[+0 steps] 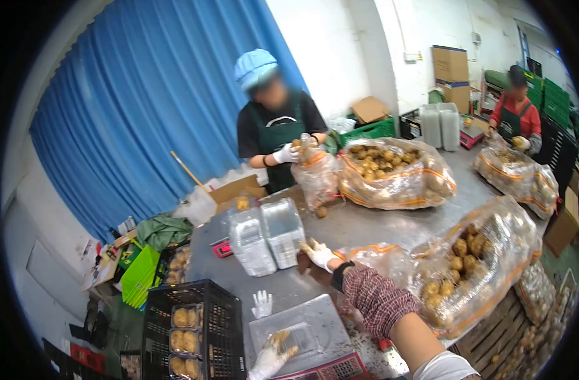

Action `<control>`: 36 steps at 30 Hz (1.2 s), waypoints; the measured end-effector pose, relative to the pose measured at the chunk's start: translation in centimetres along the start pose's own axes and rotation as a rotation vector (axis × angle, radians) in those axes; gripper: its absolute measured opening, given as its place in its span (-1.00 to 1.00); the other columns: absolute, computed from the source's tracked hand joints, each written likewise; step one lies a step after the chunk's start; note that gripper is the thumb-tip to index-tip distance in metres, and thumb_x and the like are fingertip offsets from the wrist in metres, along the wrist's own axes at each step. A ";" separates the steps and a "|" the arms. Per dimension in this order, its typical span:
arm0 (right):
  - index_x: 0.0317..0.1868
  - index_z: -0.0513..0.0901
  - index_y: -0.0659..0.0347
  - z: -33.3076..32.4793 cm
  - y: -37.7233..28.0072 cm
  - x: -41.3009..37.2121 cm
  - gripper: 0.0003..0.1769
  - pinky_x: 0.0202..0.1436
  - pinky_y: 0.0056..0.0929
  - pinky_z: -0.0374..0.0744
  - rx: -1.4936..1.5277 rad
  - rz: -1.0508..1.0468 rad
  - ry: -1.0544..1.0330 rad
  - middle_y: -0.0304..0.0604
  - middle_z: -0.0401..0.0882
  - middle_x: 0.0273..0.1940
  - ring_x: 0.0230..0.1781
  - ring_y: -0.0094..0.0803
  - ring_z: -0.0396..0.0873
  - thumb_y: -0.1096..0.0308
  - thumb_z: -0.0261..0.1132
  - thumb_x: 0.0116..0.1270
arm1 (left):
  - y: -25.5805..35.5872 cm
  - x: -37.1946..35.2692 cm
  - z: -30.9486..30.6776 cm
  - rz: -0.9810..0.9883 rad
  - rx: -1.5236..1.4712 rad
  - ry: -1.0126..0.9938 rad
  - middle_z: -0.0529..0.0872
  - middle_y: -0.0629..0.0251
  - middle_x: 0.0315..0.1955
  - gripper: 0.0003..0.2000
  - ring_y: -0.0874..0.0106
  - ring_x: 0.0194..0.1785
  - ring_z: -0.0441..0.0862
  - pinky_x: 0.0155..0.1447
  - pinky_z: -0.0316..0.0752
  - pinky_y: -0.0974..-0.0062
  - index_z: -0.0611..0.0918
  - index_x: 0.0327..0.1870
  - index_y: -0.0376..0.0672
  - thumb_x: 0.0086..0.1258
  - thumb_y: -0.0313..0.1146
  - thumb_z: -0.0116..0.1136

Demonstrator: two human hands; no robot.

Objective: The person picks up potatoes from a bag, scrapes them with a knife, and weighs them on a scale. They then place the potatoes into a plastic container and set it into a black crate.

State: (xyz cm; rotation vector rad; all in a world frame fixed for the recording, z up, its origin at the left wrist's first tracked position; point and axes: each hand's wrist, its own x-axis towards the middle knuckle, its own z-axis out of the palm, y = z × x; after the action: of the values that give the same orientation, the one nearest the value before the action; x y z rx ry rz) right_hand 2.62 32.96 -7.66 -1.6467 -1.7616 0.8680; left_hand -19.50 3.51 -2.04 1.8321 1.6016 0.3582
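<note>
My left hand, in a soiled white glove, is at the near edge of a scale, fingers apart. Its fingertips are beside a clear plastic tray on the scale's flat plate. My right hand, gloved and with a checked sleeve above the wrist, reaches across the table with fingers stretched out. They are close to the right side of the stacked clear trays. A spare white glove lies on the metal table just beyond the scale.
A black crate with packed potato trays stands left of the scale. Open bags of potatoes lie at right and at the back. One person works opposite, another at far right.
</note>
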 end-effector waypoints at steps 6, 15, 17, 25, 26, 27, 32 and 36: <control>0.40 0.21 0.05 -11.3 -3.0 -6.7 0.11 0.28 -0.02 0.38 -0.404 -0.234 -0.363 0.20 0.27 0.30 0.29 0.12 0.31 -0.39 0.34 -0.08 | -1.4 -4.1 3.8 0.017 0.316 0.010 0.27 0.02 0.37 -0.30 0.08 0.44 0.14 0.43 0.06 0.02 0.29 0.40 0.02 0.26 0.08 0.15; 0.07 0.58 -0.08 -4.1 11.7 -16.5 -0.56 -0.23 -0.18 0.64 -1.062 -0.434 -0.467 0.05 0.57 0.03 -0.18 -0.17 0.68 0.21 0.28 0.12 | 7.3 -5.5 5.3 0.313 0.193 0.200 0.44 0.09 0.23 -0.44 0.14 0.37 0.28 0.41 0.16 0.36 0.42 0.27 -0.15 0.30 -0.07 0.19; -0.34 0.69 0.10 -4.5 12.0 -14.8 -0.80 -0.30 -0.26 0.62 -0.898 -0.419 -0.104 -0.04 0.67 -0.33 -0.35 -0.22 0.68 0.35 0.11 0.20 | 9.3 -5.4 7.1 0.372 0.063 0.220 0.53 0.09 0.15 -0.47 0.11 0.26 0.41 0.37 0.22 0.29 0.48 0.21 -0.16 0.25 -0.13 0.23; 0.23 0.41 0.27 -15.0 7.6 -11.9 -0.26 0.06 -0.06 0.51 -0.784 -0.450 -0.390 0.21 0.52 0.00 -0.02 0.11 0.54 0.07 0.35 0.08 | 10.7 -4.8 14.9 0.290 0.156 -0.242 0.39 -0.05 0.27 -0.39 0.03 0.35 0.27 0.40 0.18 0.22 0.39 0.27 -0.28 0.33 -0.02 0.08; 0.40 0.23 0.12 -14.3 8.6 -12.0 0.01 0.18 -0.10 0.45 -0.716 -0.360 -0.531 0.25 0.37 0.18 0.11 0.11 0.45 0.01 0.46 -0.07 | 10.0 -4.3 16.0 0.326 0.187 -0.231 0.38 -0.06 0.26 -0.37 0.02 0.34 0.28 0.39 0.19 0.19 0.37 0.28 -0.30 0.30 -0.02 0.09; 0.40 0.25 0.06 -15.4 8.1 -14.9 -0.11 0.20 -0.15 0.44 -0.738 -0.588 -0.262 0.28 0.32 0.23 0.12 0.06 0.45 0.05 0.40 0.06 | 10.1 -4.0 16.2 0.349 0.179 -0.239 0.38 -0.06 0.26 -0.37 0.02 0.34 0.28 0.39 0.19 0.19 0.37 0.28 -0.30 0.30 -0.02 0.09; 0.10 0.54 0.21 -33.1 0.9 -23.6 -0.55 -0.04 -0.19 0.54 -0.313 -0.716 -0.025 0.12 0.61 -0.16 -0.13 0.02 0.58 0.14 0.21 0.29 | 11.1 -3.0 16.4 0.342 0.216 -0.268 0.42 -0.06 0.22 -0.39 0.04 0.30 0.31 0.37 0.19 0.20 0.39 0.26 -0.30 0.27 -0.08 0.11; 0.04 0.58 0.20 -39.8 8.3 -25.9 -0.62 -0.05 -0.21 0.56 -0.665 -0.209 -0.208 0.09 0.63 -0.13 -0.13 0.01 0.59 0.16 0.17 0.32 | 13.2 -1.5 17.2 0.415 0.123 -0.239 0.48 -0.03 0.15 -0.44 0.03 0.16 0.45 0.27 0.34 0.23 0.40 0.24 -0.29 0.25 -0.18 0.12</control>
State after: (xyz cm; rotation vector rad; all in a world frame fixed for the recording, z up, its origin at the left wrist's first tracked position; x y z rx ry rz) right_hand 40.74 10.44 11.47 -1.7482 -2.5033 0.3771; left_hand 0.72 -3.45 -6.04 2.2103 1.0993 0.2133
